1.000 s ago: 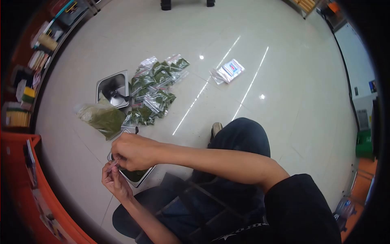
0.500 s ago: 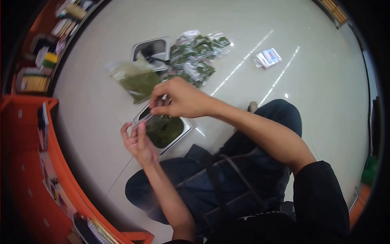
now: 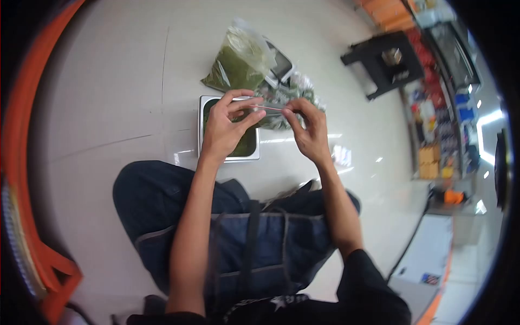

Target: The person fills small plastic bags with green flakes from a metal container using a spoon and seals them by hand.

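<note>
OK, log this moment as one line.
left hand: pinching clear bag | right hand: pinching same bag | metal tray: partly under left hand, green contents

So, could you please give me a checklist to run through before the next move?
1. Left hand gripping the small plastic bag: ok.
2. Right hand gripping its other end: ok.
3. Small plastic bag's mouth open: cannot tell, seen too thinly.
4. Green contents in the metal tray: ok.
5. Filled bags outside the metal tray: ok.
6. Large bag sealed at its top: cannot tell.
</note>
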Motion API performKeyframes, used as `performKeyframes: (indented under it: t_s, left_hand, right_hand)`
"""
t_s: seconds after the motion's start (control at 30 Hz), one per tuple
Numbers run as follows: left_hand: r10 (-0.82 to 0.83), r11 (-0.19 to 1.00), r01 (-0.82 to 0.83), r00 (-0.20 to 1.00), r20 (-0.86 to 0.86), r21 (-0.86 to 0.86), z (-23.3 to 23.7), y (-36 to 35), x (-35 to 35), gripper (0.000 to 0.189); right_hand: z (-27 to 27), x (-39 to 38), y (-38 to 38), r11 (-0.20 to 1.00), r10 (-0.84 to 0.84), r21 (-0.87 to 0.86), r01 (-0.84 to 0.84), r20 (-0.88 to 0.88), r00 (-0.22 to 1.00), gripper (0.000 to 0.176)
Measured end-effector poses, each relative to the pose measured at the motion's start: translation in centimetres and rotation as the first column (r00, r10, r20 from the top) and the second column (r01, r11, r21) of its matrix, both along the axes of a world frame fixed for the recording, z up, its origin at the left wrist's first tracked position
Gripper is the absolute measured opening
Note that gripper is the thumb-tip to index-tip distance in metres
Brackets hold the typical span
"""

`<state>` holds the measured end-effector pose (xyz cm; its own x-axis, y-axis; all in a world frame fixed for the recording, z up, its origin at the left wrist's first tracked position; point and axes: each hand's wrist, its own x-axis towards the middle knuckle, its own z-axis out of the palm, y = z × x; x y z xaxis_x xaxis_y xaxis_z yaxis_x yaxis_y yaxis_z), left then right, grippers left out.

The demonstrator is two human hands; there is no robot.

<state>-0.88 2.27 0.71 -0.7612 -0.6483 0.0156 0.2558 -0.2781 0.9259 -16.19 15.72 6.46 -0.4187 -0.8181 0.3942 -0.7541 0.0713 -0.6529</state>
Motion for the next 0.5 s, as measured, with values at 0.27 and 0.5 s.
performKeyframes:
  t_s: [0.27, 0.5]
  left_hand:
    - [0.328, 0.944, -0.329, 0.944, 0.035, 0.020, -1.2, -1.5, -1.0, 0.036]
    - [0.388, 0.921, -0.387, 0.920, 0.046, -0.043, -1.1, -1.1, -0.8, 0.032]
  right_hand:
    - [4.8, -11.3, 5.1, 0.890, -0.454, 0.049, 0.454, -0.011, 0.891, 0.018]
    - [-7.1, -17.9, 6.6, 0.891, -0.375, 0.244, 0.382, -0.076, 0.924, 0.023]
